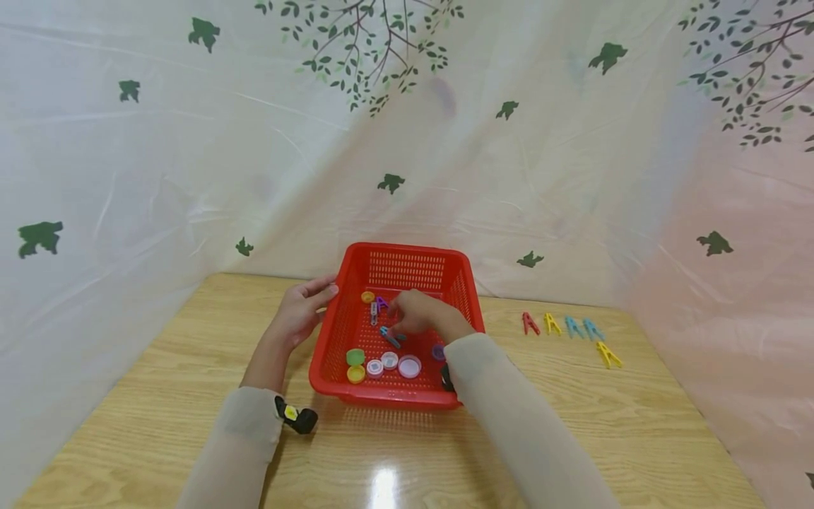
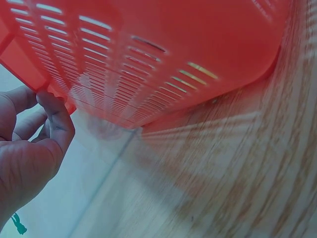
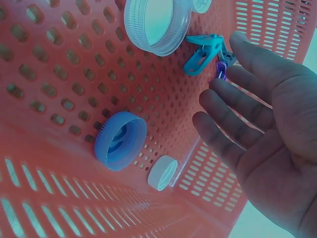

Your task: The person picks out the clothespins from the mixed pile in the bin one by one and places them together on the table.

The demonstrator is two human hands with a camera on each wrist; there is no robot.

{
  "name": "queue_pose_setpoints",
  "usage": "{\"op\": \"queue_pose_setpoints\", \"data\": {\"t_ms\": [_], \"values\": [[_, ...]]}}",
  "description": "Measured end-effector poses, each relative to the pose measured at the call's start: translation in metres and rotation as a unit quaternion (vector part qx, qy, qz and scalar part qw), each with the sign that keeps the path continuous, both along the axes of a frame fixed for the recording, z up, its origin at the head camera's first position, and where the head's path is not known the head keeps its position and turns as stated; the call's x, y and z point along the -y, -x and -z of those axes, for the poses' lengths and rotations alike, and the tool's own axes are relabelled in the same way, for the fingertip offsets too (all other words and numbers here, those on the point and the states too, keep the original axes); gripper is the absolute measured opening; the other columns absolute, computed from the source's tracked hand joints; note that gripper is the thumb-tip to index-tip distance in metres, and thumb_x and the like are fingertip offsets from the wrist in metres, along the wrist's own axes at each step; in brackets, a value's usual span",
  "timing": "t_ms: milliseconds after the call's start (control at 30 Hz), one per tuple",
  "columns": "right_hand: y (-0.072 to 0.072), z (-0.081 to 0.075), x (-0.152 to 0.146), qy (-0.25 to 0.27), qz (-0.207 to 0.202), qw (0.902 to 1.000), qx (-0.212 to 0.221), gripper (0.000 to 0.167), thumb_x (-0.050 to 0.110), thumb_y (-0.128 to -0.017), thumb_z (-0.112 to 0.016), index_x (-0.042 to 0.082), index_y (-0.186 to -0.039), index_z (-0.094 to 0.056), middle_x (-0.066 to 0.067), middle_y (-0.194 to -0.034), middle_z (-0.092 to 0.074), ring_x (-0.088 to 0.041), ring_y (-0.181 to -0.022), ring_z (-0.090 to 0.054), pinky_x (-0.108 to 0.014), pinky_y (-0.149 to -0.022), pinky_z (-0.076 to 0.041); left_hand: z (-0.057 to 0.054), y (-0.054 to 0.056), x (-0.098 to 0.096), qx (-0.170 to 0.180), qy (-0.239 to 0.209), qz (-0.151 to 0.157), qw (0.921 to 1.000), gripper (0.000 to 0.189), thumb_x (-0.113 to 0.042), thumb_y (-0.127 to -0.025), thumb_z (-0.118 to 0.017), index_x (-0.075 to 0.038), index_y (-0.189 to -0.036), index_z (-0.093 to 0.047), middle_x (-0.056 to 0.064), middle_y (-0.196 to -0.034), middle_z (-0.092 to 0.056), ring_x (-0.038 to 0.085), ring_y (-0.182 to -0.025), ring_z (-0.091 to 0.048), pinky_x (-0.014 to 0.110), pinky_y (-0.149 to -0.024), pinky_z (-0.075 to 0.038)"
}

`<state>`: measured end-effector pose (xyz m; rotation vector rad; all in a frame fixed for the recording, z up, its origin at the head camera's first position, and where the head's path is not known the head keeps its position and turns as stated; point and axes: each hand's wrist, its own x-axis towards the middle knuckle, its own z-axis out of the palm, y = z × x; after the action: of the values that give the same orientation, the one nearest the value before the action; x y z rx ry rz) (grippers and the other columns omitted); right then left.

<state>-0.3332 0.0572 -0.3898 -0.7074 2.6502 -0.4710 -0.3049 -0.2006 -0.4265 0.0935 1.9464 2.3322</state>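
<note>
A red plastic basket (image 1: 394,397) stands on the wooden table. My left hand (image 1: 302,311) holds its left rim near the far corner, with thumb and fingers bent at the edge in the left wrist view. Inside the basket, my right hand (image 1: 416,312) hovers with spread, relaxed fingers beside a blue clothespin (image 3: 204,52). A gap shows between the thumb and the other fingers. A purple clothespin (image 1: 381,303) and a grey-white clip (image 1: 374,313) lie just left of this hand.
Several bottle caps lie in the basket, among them a green cap (image 1: 355,357), a yellow cap (image 1: 356,374) and a purple cap (image 3: 120,141). On the table to the right are a red clothespin (image 1: 531,323), yellow ones (image 1: 609,355) and blue ones (image 1: 574,327). A patterned curtain (image 1: 407,212) hangs behind.
</note>
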Motion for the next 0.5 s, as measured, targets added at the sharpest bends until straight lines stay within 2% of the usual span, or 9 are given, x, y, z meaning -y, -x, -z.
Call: {"op": "queue_pose_setpoints", "data": {"t_ms": [500], "values": [[-0.0032,0.0030,0.0021,-0.008,0.005,0.9997,0.025,0.039,0.028,-0.088,-0.084,0.017,-0.123,-0.072,0.003,-0.101,-0.071,-0.015,-0.089,-0.067,-0.039,-0.091,-0.060,0.0000,-0.0008,0.0002,0.000,0.001,0.002,1.0000,0.051,-0.021,-0.103,-0.063,-0.009,-0.151,-0.051,0.015,-0.148,-0.054,0.020,-0.115,-0.065,0.036,-0.091,-0.060]]}}
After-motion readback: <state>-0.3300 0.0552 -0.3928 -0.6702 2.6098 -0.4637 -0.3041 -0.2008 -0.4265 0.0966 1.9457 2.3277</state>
